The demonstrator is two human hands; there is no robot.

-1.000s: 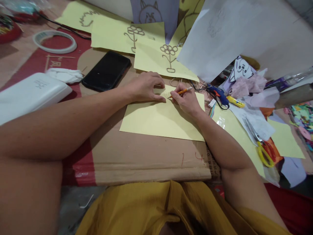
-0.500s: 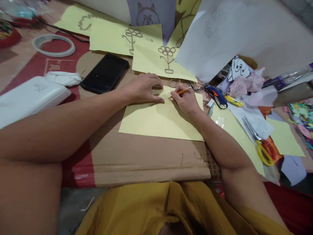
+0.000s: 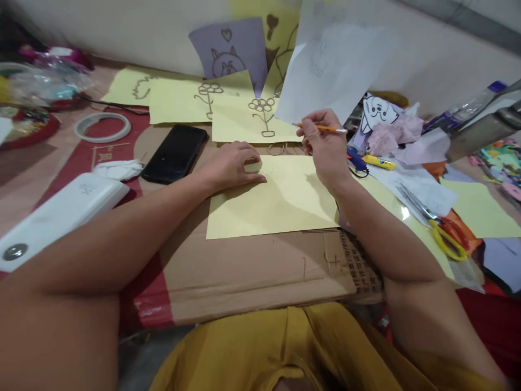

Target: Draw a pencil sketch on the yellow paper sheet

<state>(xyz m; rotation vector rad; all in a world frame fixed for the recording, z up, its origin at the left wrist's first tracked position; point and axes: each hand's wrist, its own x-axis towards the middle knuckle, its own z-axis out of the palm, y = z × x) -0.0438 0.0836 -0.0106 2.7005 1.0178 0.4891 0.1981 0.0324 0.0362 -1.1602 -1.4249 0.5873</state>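
Note:
A blank yellow sheet [image 3: 280, 201] lies on a cardboard board [image 3: 252, 266] in front of me. My left hand [image 3: 232, 163] rests palm down on the sheet's upper left edge, fingers curled and pressing it flat. My right hand [image 3: 323, 144] is raised above the sheet's top right corner, closed on an orange pencil [image 3: 325, 129] held roughly level. Beyond the sheet lie yellow sheets with flower drawings [image 3: 262, 111].
A black phone [image 3: 175, 153] lies left of the sheet, a white case [image 3: 61, 214] further left, and a tape ring [image 3: 103, 126] behind. A blue glue gun [image 3: 358, 160], yellow-handled scissors [image 3: 442, 233] and paper scraps crowd the right. A white paper [image 3: 329, 70] leans against the wall.
My right hand has lifted the pencil off the sheet and raised it up and to the right. The view tilted upward, showing more wall. My left hand stays on the sheet.

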